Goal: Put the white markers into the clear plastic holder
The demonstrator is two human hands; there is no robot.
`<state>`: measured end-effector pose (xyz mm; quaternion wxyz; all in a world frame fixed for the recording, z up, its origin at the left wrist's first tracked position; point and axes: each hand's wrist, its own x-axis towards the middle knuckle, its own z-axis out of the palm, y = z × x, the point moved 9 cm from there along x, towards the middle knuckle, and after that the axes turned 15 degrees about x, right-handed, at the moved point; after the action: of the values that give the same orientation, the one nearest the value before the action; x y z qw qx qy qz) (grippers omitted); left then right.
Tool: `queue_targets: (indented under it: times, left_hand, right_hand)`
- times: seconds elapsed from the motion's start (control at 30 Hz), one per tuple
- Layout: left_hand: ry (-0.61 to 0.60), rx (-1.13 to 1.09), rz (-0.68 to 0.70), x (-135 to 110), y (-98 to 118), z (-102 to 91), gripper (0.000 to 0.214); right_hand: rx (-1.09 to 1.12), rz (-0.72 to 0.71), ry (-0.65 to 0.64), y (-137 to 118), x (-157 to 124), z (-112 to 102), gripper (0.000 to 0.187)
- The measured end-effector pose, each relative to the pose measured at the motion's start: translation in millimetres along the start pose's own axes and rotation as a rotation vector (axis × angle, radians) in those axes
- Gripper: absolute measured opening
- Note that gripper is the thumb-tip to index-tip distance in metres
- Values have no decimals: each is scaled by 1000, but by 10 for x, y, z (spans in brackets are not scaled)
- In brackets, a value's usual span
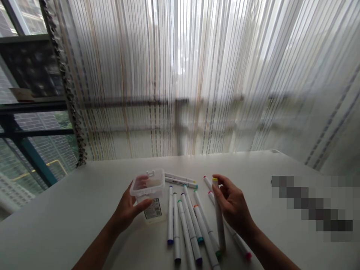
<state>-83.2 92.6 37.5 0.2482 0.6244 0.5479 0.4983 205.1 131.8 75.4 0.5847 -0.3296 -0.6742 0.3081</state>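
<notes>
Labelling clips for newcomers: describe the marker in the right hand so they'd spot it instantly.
On the white table, loose markers lie right of a clear box. The right hand grips a white marker near its yellow end. Only this one is held; its neighbours lie flat.

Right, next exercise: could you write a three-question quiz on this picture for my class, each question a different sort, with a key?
1. True or false: the left hand holds the plastic container.
2. Which colour is the upper end of the marker in the right hand? (a) orange (b) yellow (c) purple
3. Fill in the missing word: beyond the white table hangs a striped ____.

Key:
1. True; its thumb is on the near side, with fingers around behind.
2. (b) yellow.
3. curtain.
</notes>
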Motion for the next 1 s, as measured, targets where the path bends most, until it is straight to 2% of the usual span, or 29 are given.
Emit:
queue_targets:
  times: [0.17, 0.53, 1.0]
  left_hand:
    - [-37, -34, -3, -21, 52, 92, 54]
    - [-5, -58, -6, -33, 118, 103, 52]
    - [26, -53, -34, -35, 74, 91, 56]
  right_hand:
    - [9, 25, -24, 88, -8, 17, 27]
    - [62, 90, -83, 190, -30, 113, 31]
    - [-7, 75, -87, 110, -27, 128, 34]
